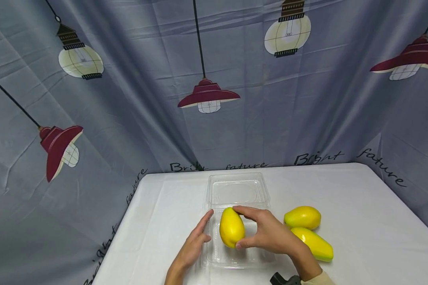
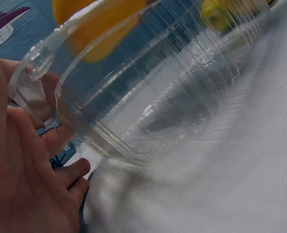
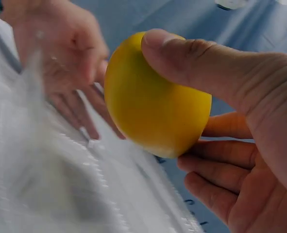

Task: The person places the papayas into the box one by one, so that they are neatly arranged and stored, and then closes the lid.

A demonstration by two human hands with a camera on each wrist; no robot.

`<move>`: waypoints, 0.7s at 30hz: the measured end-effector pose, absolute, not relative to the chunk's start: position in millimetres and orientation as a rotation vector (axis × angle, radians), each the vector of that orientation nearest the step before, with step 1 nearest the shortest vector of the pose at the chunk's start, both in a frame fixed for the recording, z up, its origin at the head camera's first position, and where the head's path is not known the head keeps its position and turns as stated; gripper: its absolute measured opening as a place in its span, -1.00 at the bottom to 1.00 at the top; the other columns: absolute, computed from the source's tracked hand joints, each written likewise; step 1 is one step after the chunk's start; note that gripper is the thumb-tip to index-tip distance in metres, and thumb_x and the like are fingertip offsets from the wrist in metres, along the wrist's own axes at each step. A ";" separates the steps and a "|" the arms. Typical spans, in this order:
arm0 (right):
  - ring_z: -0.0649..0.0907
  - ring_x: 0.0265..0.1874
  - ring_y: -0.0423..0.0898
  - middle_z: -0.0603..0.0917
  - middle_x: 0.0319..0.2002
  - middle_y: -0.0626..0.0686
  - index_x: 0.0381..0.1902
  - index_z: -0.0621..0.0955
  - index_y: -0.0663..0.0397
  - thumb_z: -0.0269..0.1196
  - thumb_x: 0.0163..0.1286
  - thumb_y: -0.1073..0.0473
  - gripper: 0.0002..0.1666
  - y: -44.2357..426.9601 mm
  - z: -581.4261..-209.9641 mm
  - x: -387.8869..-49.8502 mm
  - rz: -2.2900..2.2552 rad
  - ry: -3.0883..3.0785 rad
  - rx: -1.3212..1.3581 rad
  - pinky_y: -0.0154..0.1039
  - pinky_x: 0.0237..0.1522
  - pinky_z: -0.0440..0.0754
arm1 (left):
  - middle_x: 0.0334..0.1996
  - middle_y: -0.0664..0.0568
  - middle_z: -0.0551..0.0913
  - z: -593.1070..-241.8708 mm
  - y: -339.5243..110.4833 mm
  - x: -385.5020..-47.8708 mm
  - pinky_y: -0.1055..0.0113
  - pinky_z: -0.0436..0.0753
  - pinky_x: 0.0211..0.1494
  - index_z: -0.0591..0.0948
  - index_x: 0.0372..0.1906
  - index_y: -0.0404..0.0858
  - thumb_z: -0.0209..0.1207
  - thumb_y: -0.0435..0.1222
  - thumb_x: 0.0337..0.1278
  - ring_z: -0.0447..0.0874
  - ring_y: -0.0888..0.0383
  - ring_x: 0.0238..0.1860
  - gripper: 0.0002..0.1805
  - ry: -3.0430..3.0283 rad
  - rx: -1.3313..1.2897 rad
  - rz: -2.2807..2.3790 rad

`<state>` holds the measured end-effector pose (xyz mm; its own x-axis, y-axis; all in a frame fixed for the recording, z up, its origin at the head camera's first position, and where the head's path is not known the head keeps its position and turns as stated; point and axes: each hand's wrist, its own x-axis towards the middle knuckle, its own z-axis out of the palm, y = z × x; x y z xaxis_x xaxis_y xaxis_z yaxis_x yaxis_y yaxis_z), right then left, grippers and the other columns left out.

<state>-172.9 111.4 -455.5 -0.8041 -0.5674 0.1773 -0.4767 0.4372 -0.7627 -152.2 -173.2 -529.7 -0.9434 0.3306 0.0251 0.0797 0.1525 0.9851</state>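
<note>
My right hand [image 1: 271, 231] holds a smooth yellow papaya [image 1: 232, 227] between its thumb and fingers, above the base of a clear plastic clamshell box [image 1: 214, 257]. In the right wrist view the thumb presses on one side of the papaya [image 3: 155, 111], fingers on the other. My left hand [image 1: 194, 245] is at the box's left side, its fingers extended. In the left wrist view some of those fingers show through the clear wall [image 2: 109, 136]; whether they touch it I cannot tell. The box's lid [image 1: 239, 190] lies folded back, away from me.
Two more yellow papayas, one farther back [image 1: 302, 217] and one nearer [image 1: 315, 243], lie together right of the box. A white cloth covers the table [image 1: 164, 213]. Behind it hangs a grey-blue curtain [image 1: 139, 118] printed with lamps. A black device [image 1: 285, 279] sits at my right wrist.
</note>
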 end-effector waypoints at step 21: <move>0.64 0.46 0.09 0.68 0.45 0.06 0.50 0.58 0.17 0.73 0.02 -0.21 0.15 66.9 -491.9 -167.5 -1.103 2.578 -0.891 0.18 0.51 0.58 | 0.83 -0.08 -0.09 -530.8 -169.1 -149.2 -0.44 -0.30 0.74 0.03 0.82 -0.10 -0.15 -0.40 0.45 -0.33 -0.28 0.81 -0.14 2.314 0.410 1.798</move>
<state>-167.5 66.9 -491.9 -0.7988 -0.5994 0.0511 -0.4510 0.5405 -0.7102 -149.2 -169.1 -530.8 -0.9454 0.3249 0.0251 0.1047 0.2297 0.9676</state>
